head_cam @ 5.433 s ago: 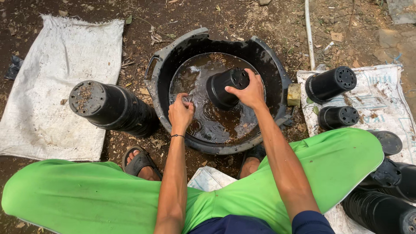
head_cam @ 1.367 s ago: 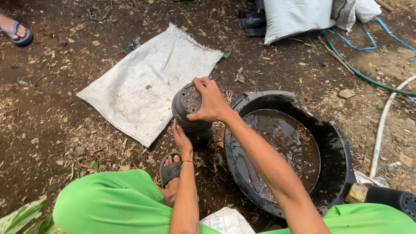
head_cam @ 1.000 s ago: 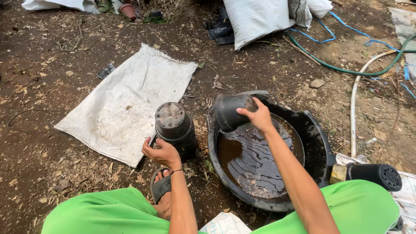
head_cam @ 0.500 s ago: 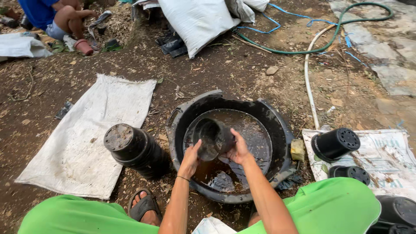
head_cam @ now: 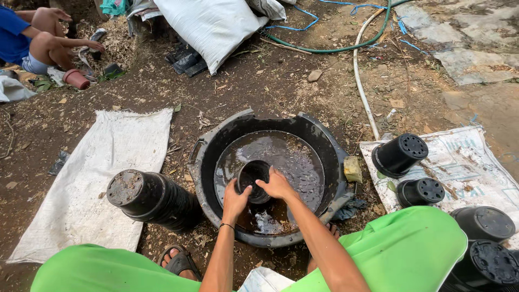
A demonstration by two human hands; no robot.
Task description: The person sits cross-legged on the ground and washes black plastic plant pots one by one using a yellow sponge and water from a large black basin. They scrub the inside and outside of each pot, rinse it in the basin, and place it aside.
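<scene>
A black plastic pot (head_cam: 252,176) lies tilted in the muddy water of a broken black basin (head_cam: 216,141), its mouth facing up and away from me. My left hand (head_cam: 234,199) grips its near left side. My right hand (head_cam: 277,185) holds its right rim. Left of the basin a stack of dirty black pots (head_cam: 153,199) lies on its side, partly on a white sack (head_cam: 92,173).
More black pots (head_cam: 401,154) lie on a printed sack (head_cam: 465,162) at the right. A yellow sponge (head_cam: 352,168) rests on the basin's right rim. A white hose (head_cam: 361,81) and a filled sack (head_cam: 212,26) lie beyond. Another person (head_cam: 32,43) crouches at the far left.
I set one pot onto the stack at the left, took another, and brought it with both hands into the basin water. My view swung back from the left to the basin.
</scene>
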